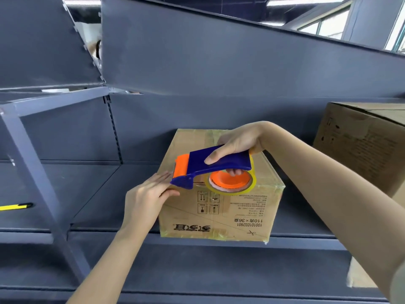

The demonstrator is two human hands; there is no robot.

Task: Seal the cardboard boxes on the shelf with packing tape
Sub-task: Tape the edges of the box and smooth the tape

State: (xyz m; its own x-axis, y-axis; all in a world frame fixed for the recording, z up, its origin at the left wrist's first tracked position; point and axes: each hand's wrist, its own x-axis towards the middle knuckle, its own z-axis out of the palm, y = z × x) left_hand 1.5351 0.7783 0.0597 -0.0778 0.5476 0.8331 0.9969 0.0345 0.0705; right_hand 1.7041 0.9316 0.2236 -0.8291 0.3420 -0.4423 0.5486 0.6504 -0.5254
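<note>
while the right hand (236, 145) curls its fingers round the blue tape dispenser (219, 160) atop the cardboard box (219, 211), which sits on the grey shelf (92, 185), the left hand (146, 196) presses straight, close-set fingers on the box's top left edge. the box looks stiff and probably light, its taped faces slick, so steadying it by an edge or corner seems safest.

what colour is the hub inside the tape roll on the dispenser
Orange, seen in the head view: the hub inside the tape dispenser.
</note>
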